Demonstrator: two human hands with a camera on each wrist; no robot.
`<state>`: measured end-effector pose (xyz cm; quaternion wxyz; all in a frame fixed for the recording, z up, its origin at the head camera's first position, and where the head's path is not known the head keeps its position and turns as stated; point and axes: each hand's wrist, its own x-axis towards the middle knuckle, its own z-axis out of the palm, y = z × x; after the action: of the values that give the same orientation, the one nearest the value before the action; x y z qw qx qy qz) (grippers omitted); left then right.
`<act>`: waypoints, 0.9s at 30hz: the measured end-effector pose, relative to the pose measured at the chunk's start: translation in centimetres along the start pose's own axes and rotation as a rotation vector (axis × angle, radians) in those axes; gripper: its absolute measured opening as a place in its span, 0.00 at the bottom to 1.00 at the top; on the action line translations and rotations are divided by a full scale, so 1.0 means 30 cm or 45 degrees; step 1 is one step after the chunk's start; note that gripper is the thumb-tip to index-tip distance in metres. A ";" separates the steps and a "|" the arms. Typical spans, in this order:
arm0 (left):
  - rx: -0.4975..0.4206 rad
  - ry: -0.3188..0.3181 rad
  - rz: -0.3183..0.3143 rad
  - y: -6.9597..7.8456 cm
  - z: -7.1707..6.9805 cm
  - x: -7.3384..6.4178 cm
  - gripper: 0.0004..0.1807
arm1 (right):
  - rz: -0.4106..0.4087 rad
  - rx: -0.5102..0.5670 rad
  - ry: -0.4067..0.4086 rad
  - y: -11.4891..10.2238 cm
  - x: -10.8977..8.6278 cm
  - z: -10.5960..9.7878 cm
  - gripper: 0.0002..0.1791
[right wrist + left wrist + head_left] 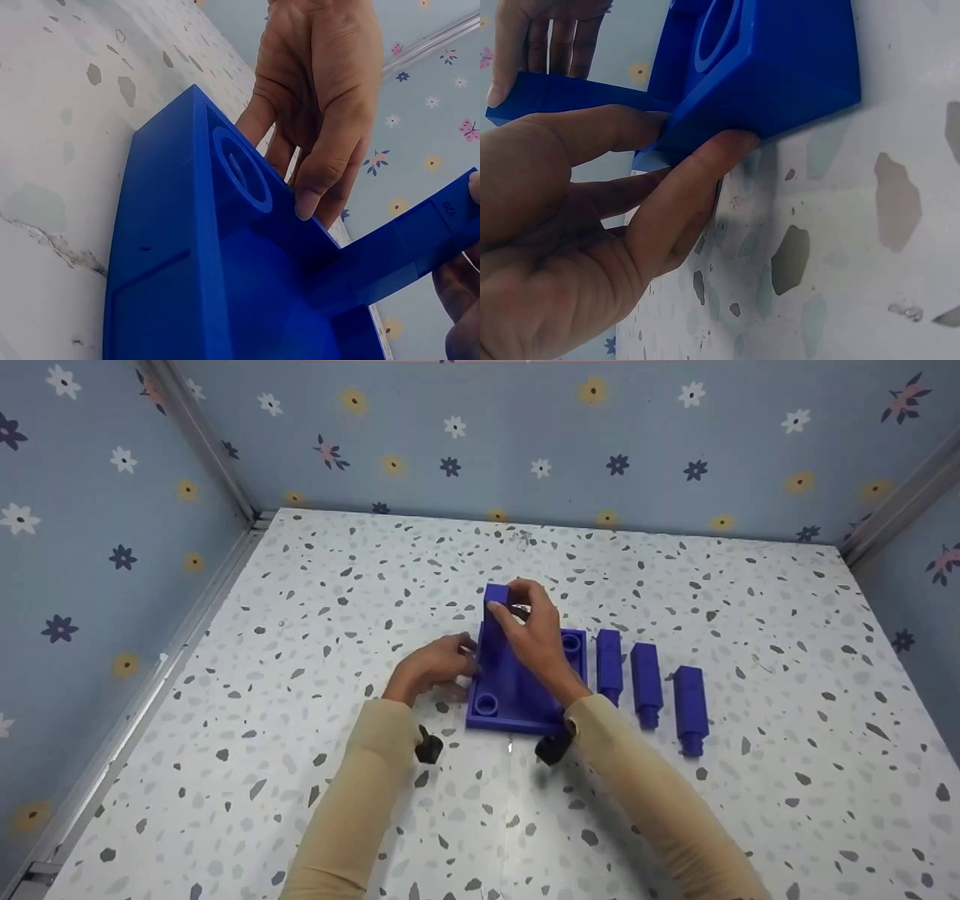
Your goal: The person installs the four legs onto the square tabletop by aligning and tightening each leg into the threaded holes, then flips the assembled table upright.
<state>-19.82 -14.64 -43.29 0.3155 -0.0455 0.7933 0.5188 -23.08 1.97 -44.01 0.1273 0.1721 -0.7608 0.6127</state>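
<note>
My right hand (541,639) pinches a blue post (492,643) near its top; my left hand (437,661) grips the tray (510,724) by its side. Only the head view shows three loose posts (646,681).

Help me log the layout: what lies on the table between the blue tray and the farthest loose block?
The nearest block and middle block lie between the tray and the farthest block, the head view shows.

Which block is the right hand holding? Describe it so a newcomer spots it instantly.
On the speckled table, find the shallow blue tray near the middle. At its far-left corner rises the blue block, gripped near its top by the right hand. It stands upright; the three similar blocks right of the tray lie flat.
</note>
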 end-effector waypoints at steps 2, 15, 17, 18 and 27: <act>-0.017 -0.005 0.006 0.002 0.000 -0.001 0.29 | 0.017 0.009 -0.002 -0.008 -0.002 0.000 0.20; 0.023 0.008 0.011 -0.004 -0.001 0.003 0.30 | 0.131 0.081 -0.033 -0.070 -0.010 -0.013 0.19; 0.022 0.008 0.013 -0.004 -0.002 0.004 0.30 | 0.150 0.096 -0.036 -0.039 -0.002 -0.013 0.20; 0.022 0.007 0.014 -0.004 -0.002 0.003 0.30 | 0.155 0.105 -0.040 -0.023 0.001 -0.013 0.20; 0.017 0.012 0.017 -0.007 -0.001 0.001 0.30 | 0.117 0.163 -0.060 -0.013 -0.007 -0.042 0.22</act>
<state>-19.77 -14.74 -43.45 0.3085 -0.0405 0.7986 0.5152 -22.75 3.14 -43.46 0.0700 0.1591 -0.7300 0.6610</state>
